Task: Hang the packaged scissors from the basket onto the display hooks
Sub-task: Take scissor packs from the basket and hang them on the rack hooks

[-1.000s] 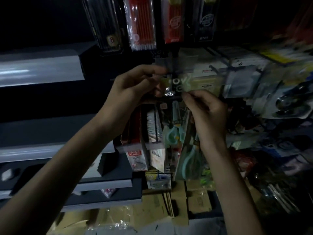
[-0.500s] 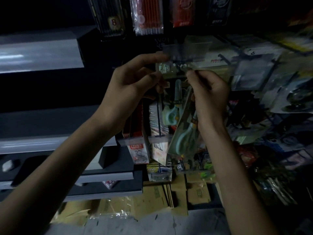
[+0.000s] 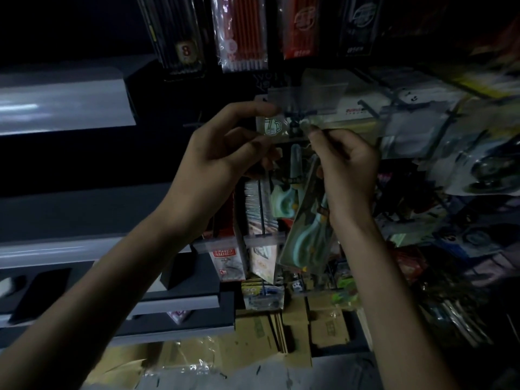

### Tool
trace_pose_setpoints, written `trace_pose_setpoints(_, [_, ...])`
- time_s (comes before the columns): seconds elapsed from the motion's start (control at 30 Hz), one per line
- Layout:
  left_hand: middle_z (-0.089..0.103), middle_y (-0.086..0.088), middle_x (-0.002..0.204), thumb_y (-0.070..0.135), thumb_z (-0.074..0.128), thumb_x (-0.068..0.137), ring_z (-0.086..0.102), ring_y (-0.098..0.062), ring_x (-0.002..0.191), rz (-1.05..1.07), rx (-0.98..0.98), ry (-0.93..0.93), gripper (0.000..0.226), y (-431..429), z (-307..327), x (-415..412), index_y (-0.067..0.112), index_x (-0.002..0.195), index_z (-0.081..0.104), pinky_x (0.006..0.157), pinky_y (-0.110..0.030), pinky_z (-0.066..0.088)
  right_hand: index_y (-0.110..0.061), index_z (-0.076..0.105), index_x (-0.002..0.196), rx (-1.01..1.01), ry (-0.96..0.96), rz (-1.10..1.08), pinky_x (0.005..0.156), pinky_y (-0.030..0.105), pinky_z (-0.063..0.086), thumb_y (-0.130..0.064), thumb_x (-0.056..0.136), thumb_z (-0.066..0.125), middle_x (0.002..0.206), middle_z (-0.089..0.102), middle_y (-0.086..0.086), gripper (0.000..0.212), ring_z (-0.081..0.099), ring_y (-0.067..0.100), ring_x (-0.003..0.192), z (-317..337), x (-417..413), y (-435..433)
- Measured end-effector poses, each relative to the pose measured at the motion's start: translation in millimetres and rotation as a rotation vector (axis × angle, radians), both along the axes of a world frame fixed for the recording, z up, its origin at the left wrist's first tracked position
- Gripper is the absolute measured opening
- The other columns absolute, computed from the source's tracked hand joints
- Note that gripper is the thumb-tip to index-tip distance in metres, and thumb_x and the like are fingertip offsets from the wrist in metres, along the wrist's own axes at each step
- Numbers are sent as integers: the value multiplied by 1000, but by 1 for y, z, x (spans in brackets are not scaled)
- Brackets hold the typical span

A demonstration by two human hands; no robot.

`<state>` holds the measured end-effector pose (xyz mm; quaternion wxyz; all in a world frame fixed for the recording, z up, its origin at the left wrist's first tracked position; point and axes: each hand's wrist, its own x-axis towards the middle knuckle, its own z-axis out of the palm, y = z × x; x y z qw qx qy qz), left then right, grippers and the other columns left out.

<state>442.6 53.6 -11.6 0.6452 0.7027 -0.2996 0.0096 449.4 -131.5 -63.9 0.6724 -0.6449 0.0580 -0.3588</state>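
Observation:
A packaged pair of mint-green scissors (image 3: 305,235) hangs tilted from my right hand (image 3: 344,161), which pinches its top edge just under the display hook (image 3: 292,119). Behind it, another scissors pack (image 3: 282,198) hangs on the hook, its card top showing a mug drawing. My left hand (image 3: 225,147) is raised beside that card, index finger stretched to the clear price tag (image 3: 306,94) at the hook's tip, thumb near the card's left side. The light is dim; whether the held pack's hole is over the hook cannot be told. The basket is out of view.
Pencil packs (image 3: 242,35) hang above. Grey shelves (image 3: 64,99) run along the left. More hooks with blurred packaged goods (image 3: 450,130) crowd the right. Red and white packs (image 3: 225,249) hang below my left hand. Cardboard boxes (image 3: 326,325) lie on the floor.
Both hands have risen with the scissors pack towards the hook. The pack's top now sits close under the hook's tip, and the view has shifted downward slightly.

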Motion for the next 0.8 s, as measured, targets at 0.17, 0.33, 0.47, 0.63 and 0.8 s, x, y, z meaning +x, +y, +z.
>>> trace_pose_setpoints(0.17, [72,-3,87,3,54,106,71,-15,90,11,-11,0,33,-2,-1,-3,15,137,60,81,-30,59,-9,72,80,-36,5,2,51,16,40,-21,97,72,61,59,-3,22,50,1,52,0,1,-3])
trace_pose_setpoints(0.33, [73,-6,87,1,54,106,71,-23,89,9,-25,-8,33,-3,-5,-6,12,138,60,84,-35,59,-7,72,78,-35,25,7,51,16,38,-25,97,73,57,57,-7,26,47,0,50,0,3,-6])
trace_pose_setpoints(0.47, [72,-14,92,3,56,106,71,-23,92,32,-34,-14,30,-2,-15,-8,12,134,63,86,-42,59,-15,72,78,-7,47,27,50,17,39,-23,96,74,51,56,-13,19,48,1,48,2,1,-8])
trace_pose_setpoints(0.63, [75,-4,95,3,57,105,72,-19,93,72,-28,51,26,-2,-34,-6,10,128,67,84,-38,58,-18,70,80,-11,82,80,46,15,35,-22,98,71,44,47,-15,18,41,-1,42,6,-4,-9])
trace_pose_setpoints(0.8, [72,-14,103,12,67,102,71,-25,97,274,-85,86,21,-6,-62,6,21,120,70,87,-37,54,-21,63,69,-3,98,117,46,17,31,-24,98,70,42,40,-14,30,35,3,42,9,-7,-10])
